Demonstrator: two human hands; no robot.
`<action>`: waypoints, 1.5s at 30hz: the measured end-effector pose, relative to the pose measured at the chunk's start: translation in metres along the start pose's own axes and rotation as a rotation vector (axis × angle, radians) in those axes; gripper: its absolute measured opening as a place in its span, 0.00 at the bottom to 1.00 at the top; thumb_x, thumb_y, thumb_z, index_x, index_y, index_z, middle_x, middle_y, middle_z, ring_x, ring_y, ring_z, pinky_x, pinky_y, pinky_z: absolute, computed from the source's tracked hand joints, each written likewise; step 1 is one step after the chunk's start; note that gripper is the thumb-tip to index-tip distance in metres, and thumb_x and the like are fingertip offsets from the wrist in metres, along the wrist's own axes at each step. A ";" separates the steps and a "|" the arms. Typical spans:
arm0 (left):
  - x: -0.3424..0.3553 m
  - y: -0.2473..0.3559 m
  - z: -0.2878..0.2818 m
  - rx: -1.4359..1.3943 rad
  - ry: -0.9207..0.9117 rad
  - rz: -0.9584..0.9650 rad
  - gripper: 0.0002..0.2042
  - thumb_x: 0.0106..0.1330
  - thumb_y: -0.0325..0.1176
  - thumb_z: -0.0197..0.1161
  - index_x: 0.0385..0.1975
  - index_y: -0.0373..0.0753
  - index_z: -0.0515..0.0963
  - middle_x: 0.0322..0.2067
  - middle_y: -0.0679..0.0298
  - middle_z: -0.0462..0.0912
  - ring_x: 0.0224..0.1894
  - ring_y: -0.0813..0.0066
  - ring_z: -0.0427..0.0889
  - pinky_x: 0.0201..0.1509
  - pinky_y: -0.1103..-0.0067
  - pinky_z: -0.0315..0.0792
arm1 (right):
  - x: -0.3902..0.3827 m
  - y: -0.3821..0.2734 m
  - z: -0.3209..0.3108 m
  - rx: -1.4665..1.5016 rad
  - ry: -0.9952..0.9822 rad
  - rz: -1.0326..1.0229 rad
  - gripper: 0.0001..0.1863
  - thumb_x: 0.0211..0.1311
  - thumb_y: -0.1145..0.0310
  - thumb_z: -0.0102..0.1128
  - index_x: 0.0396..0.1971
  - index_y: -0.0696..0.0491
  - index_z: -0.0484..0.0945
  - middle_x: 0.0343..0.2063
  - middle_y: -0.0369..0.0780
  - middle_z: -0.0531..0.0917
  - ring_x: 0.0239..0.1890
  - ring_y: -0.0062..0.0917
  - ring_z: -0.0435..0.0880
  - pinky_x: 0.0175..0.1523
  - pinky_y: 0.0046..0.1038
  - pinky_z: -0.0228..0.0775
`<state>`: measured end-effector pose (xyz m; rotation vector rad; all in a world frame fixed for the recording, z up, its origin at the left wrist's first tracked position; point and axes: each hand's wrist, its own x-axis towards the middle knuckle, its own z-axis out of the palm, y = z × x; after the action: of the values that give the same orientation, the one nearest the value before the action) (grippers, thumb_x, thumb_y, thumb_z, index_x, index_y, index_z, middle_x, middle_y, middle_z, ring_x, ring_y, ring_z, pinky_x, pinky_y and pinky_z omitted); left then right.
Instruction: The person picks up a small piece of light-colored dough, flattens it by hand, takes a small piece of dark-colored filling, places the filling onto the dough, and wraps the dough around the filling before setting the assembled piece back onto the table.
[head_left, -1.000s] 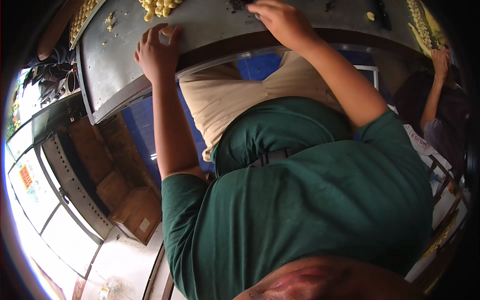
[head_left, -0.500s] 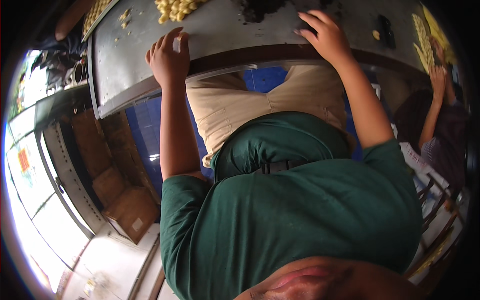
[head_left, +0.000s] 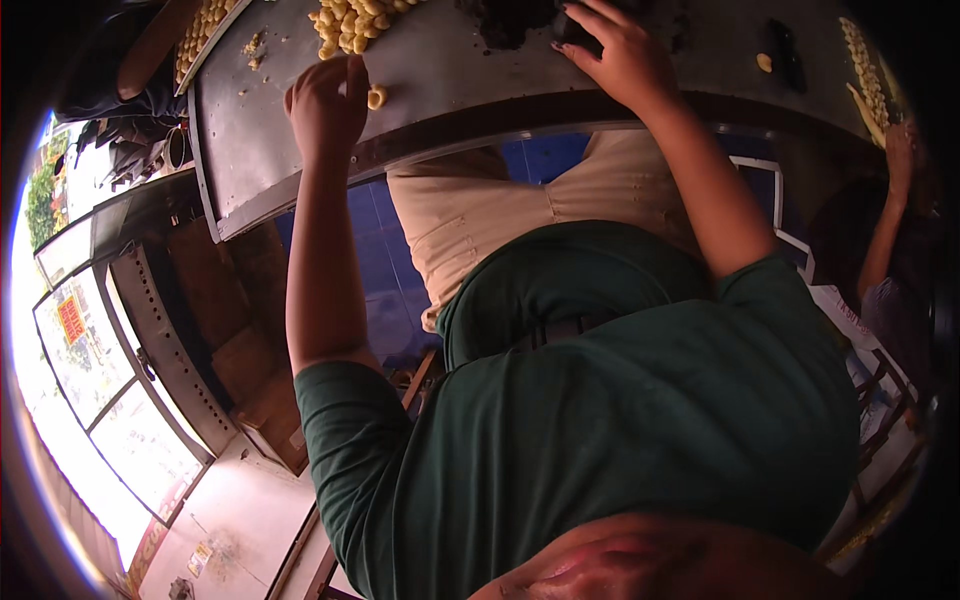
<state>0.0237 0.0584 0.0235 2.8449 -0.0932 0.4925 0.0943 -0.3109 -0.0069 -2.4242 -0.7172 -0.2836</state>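
Observation:
On the metal-topped table [head_left: 440, 80], my left hand [head_left: 328, 108] has its fingers curled in; whatever they hold is hidden. A small pale-yellow ring-shaped piece [head_left: 376, 97] lies just beside its thumb. Beyond that hand is a heap of similar pale-yellow dough-like pieces [head_left: 350, 25]. My right hand [head_left: 628, 58] is bent with thumb and fingers around a dark lump [head_left: 582, 30]. Left of it spreads a crumbly, dark, nearly black mass [head_left: 508, 20].
A tray of rounded yellow pieces [head_left: 205, 35] stands at the far left, near another person's arm [head_left: 145, 60]. Right of my hands lie a black object [head_left: 787, 55] and one yellow piece [head_left: 764, 62]. Another person's hand [head_left: 900, 150] is near a row of pieces [head_left: 862, 70].
My right hand has moved left and away from me, and its fingers now surround the dark lump. My left hand's fingers have curled tighter; the yellow ring-shaped piece now shows beside it.

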 end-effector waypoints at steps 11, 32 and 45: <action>0.062 -0.008 0.074 0.222 0.319 -0.135 0.20 0.73 0.50 0.48 0.34 0.45 0.85 0.38 0.64 0.87 0.47 0.60 0.82 0.58 0.59 0.65 | -0.003 0.006 -0.007 0.011 -0.105 -0.089 0.27 0.64 0.60 0.69 0.60 0.55 0.78 0.63 0.47 0.78 0.60 0.44 0.80 0.62 0.41 0.76; -0.035 0.013 0.004 0.022 -0.002 -0.320 0.16 0.74 0.48 0.60 0.48 0.41 0.80 0.47 0.53 0.87 0.51 0.53 0.85 0.54 0.64 0.77 | -0.011 0.000 0.006 0.119 0.190 -0.185 0.17 0.60 0.68 0.71 0.50 0.48 0.84 0.49 0.38 0.87 0.50 0.35 0.87 0.54 0.34 0.81; -0.040 0.184 -0.016 -2.136 -0.276 -0.582 0.23 0.81 0.45 0.50 0.64 0.34 0.67 0.62 0.52 0.76 0.60 0.57 0.80 0.66 0.69 0.71 | -0.022 -0.048 -0.011 0.422 0.159 -0.203 0.14 0.55 0.72 0.74 0.42 0.53 0.84 0.46 0.43 0.87 0.49 0.42 0.87 0.54 0.34 0.79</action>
<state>-0.0381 -0.1140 0.0678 0.7114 0.1130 -0.1868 0.0491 -0.2937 0.0170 -1.9128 -0.8561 -0.3608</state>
